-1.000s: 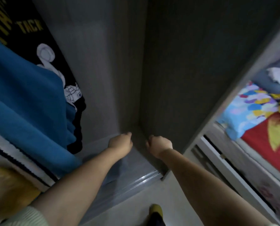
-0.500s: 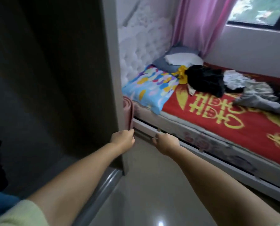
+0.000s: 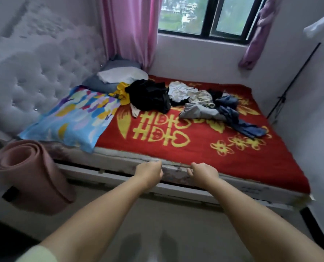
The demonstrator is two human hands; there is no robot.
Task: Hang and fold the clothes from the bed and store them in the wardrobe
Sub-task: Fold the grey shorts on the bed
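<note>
Fingers of my left hand (image 3: 148,172) and right hand (image 3: 202,172) curl loosely, seemingly empty; clothes (image 3: 187,101) sprawl along the bed's (image 3: 195,178) far edge.

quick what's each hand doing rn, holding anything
Left hand: fingers loosely curled, holding nothing, in front of the bed edge.
Right hand: fingers loosely curled, holding nothing, beside the left.

You have one bed (image 3: 204,188). On it: three pillows, the patterned one (image 3: 70,118) nearest its head; one heap of clothes (image 3: 185,99), count unclear. Beside its head: one rolled mat (image 3: 30,173). Beyond it, two curtains, one pink (image 3: 131,29).
</note>
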